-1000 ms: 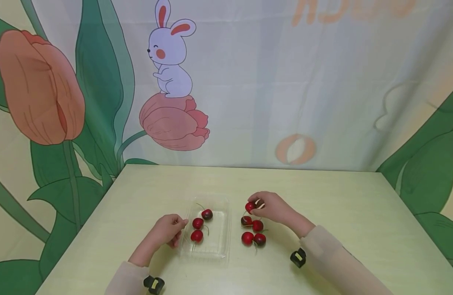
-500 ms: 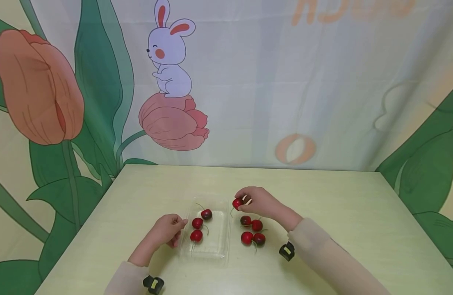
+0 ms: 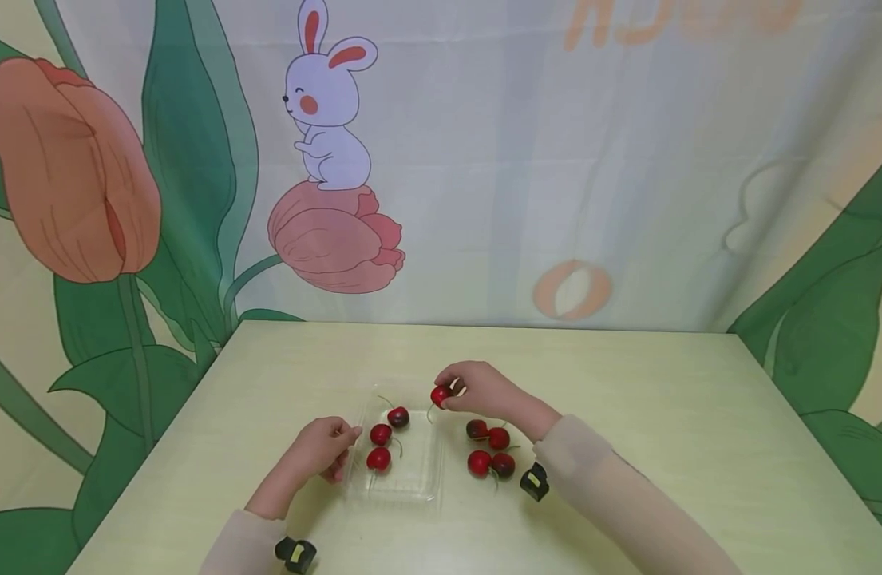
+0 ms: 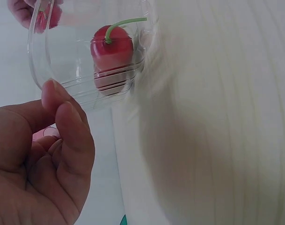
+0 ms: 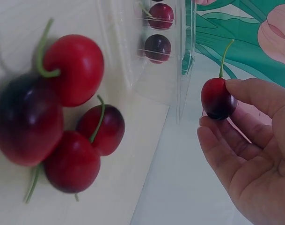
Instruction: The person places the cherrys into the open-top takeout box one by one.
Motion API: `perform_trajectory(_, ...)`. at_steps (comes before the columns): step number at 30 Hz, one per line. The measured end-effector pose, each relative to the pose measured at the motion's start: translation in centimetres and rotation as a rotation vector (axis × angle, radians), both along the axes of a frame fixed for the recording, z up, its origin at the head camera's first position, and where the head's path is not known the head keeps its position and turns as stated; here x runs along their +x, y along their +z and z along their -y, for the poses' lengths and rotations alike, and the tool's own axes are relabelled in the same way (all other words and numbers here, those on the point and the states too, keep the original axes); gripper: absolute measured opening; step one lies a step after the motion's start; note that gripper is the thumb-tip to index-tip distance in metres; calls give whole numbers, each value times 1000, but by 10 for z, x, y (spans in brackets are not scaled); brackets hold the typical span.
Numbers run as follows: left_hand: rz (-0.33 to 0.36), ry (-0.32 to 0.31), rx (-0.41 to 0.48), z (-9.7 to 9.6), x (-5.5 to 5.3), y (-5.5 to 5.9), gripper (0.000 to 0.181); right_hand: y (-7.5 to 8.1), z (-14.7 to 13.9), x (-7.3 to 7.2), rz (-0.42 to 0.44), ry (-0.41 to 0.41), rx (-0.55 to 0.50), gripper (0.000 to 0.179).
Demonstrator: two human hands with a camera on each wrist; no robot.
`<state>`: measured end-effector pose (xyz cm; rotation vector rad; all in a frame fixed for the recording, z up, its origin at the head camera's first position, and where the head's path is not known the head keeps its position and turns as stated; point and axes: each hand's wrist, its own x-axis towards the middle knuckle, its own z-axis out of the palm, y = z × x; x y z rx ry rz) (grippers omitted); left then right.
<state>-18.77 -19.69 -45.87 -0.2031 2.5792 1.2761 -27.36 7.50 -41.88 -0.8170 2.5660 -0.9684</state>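
My right hand (image 3: 484, 389) pinches a red cherry (image 3: 440, 396) between thumb and fingers, over the right edge of a clear plastic box (image 3: 421, 473). In the right wrist view the held cherry (image 5: 218, 98) is dark at its lower end, its green stem pointing up. At the box's left side, my left hand (image 3: 321, 449) grips the rim; the left wrist view has the thumb and index finger meeting at that rim (image 4: 37, 70). Three cherries lie inside along the left part, among them a dark red one (image 3: 398, 417) at the back.
Right of the box, several more cherries with stems lie on the pale table, including a bright red one (image 3: 480, 463) and a darker one (image 3: 503, 465). A printed curtain (image 3: 469, 160) hangs behind the table's back edge.
My right hand has carried the cherry leftward, from behind the loose cherries to the box's right edge. My left hand has stayed at the box's left side.
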Motion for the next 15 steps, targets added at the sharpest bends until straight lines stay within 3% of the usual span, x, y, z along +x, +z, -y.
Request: perform_trajectory(15, 13, 5, 23, -1, -1, -2, 27, -3, 30, -7, 36, 33, 62, 23)
